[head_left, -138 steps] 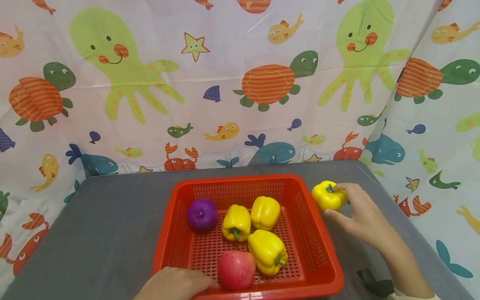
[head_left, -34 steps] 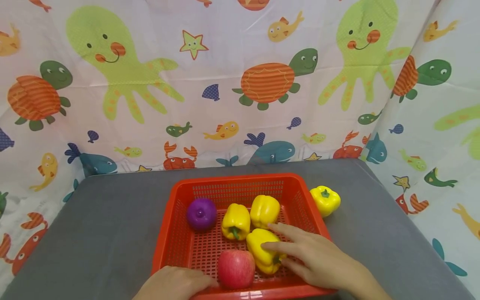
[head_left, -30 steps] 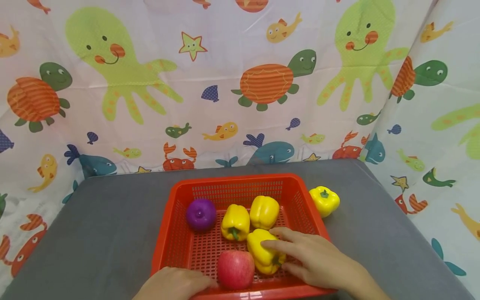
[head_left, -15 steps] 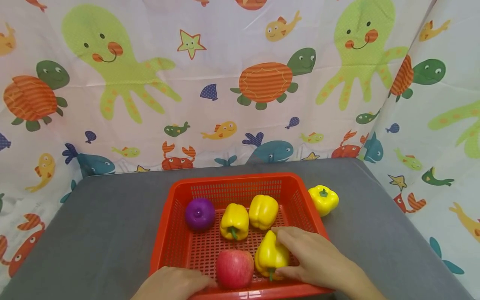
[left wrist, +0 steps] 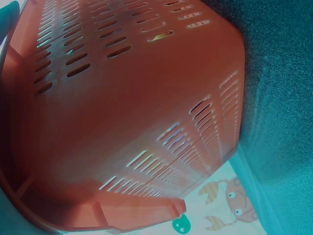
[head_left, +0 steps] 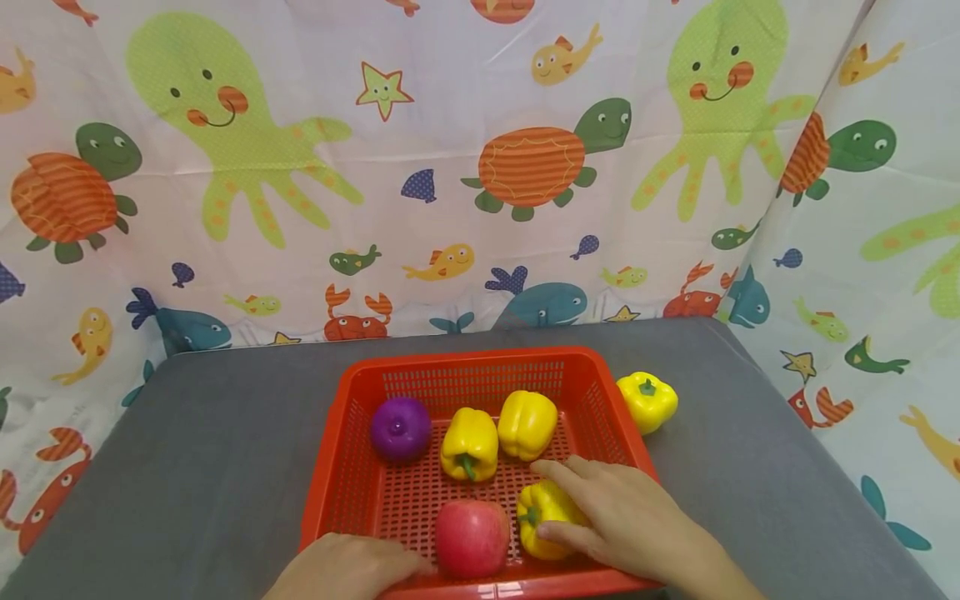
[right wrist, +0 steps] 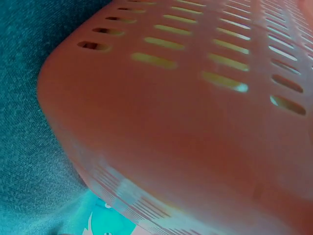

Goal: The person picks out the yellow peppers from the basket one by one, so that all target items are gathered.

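In the head view, a red plastic basket (head_left: 491, 358) with slotted walls stands on the grey table. My left hand (head_left: 341, 567) grips its near left rim, fingertips inside beside a red apple (head_left: 472, 538). Reaching over the near right rim, my right hand (head_left: 611, 517) holds a yellow bell pepper (head_left: 538, 508), thumb at its near side and fingers across the top. The pepper lies on its side with its green stem pointing left. Both wrist views mainly show the outside of the basket wall (left wrist: 122, 112); the right one has yellow showing through slots.
Two more yellow bell peppers, one stem-forward (head_left: 469, 446) and one farther back (head_left: 528, 425), lie mid-basket. A round purple item (head_left: 401, 428) with a nub sits at the left. Outside the right wall stands another yellow pepper (head_left: 647, 402). A sea-animal curtain (head_left: 450, 167) hangs behind.
The right hand let go of the pepper outside the basket and came to the near right one inside, which has turned from stem-forward to stem-left. The left hand stays put.
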Demonstrator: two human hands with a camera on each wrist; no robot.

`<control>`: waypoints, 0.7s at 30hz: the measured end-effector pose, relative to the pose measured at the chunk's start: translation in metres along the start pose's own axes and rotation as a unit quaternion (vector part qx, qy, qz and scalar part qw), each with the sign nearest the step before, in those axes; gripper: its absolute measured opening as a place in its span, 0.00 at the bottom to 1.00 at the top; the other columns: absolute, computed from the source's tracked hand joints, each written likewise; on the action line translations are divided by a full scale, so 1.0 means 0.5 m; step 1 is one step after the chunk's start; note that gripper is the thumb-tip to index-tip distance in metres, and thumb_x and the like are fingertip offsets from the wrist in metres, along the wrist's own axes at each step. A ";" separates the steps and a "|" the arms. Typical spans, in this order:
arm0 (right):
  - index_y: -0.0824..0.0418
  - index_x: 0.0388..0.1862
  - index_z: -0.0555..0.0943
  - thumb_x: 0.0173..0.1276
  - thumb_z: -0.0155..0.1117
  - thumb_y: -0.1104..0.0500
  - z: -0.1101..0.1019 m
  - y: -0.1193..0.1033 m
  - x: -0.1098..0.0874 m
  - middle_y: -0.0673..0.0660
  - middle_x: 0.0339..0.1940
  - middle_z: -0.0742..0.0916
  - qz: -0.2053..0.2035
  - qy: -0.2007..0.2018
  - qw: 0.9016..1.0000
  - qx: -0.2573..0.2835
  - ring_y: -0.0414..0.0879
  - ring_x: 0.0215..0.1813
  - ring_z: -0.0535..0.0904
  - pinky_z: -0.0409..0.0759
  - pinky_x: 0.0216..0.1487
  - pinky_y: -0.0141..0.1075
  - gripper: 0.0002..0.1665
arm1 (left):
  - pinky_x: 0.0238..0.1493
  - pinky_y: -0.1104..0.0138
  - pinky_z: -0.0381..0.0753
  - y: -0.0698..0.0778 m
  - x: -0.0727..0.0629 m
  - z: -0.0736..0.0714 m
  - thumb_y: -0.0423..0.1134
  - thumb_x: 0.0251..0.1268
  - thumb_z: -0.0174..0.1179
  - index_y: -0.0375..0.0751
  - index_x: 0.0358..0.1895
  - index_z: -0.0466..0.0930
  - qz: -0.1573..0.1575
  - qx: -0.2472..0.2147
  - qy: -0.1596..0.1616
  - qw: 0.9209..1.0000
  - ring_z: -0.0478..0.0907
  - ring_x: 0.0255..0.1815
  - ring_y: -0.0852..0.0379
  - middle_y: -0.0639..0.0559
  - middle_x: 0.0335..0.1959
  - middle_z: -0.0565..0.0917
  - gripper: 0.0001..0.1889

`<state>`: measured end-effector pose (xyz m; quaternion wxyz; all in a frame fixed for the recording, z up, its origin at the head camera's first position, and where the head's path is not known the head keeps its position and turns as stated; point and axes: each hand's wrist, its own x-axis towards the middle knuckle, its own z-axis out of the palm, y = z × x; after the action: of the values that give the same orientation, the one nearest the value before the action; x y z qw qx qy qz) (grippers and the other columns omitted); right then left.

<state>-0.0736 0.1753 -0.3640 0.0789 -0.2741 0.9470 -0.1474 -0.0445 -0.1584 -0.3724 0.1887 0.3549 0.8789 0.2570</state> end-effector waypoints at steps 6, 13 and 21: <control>0.42 0.63 0.80 0.70 0.56 0.29 -0.001 0.003 -0.001 0.46 0.54 0.80 -0.032 0.004 0.999 -0.017 0.40 0.45 0.78 0.81 0.44 0.44 0.31 | 0.39 0.67 0.83 -0.004 0.002 0.002 0.70 0.60 0.58 0.58 0.52 0.85 0.010 0.011 0.001 1.000 0.78 0.34 0.74 0.75 0.39 0.82 0.27; 0.46 0.60 0.79 0.54 0.73 0.31 0.002 0.005 0.006 0.46 0.54 0.79 -0.020 -0.020 0.999 -0.033 0.41 0.43 0.74 0.78 0.39 0.40 0.38 | 0.40 0.66 0.83 -0.004 0.002 0.006 0.70 0.59 0.58 0.58 0.53 0.85 0.000 0.005 -0.003 1.000 0.78 0.35 0.74 0.74 0.40 0.83 0.27; 0.45 0.56 0.80 0.57 0.75 0.37 0.002 0.005 0.008 0.44 0.46 0.77 -0.021 -0.007 1.000 -0.022 0.37 0.37 0.71 0.73 0.33 0.34 0.30 | 0.39 0.66 0.83 -0.010 0.003 0.005 0.70 0.60 0.58 0.56 0.53 0.85 0.020 0.025 0.003 0.999 0.78 0.35 0.74 0.73 0.40 0.83 0.27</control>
<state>-0.0778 0.1750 -0.3660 0.0760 -0.2970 0.9434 -0.1267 -0.0469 -0.1598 -0.3775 0.1716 0.3758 0.8785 0.2398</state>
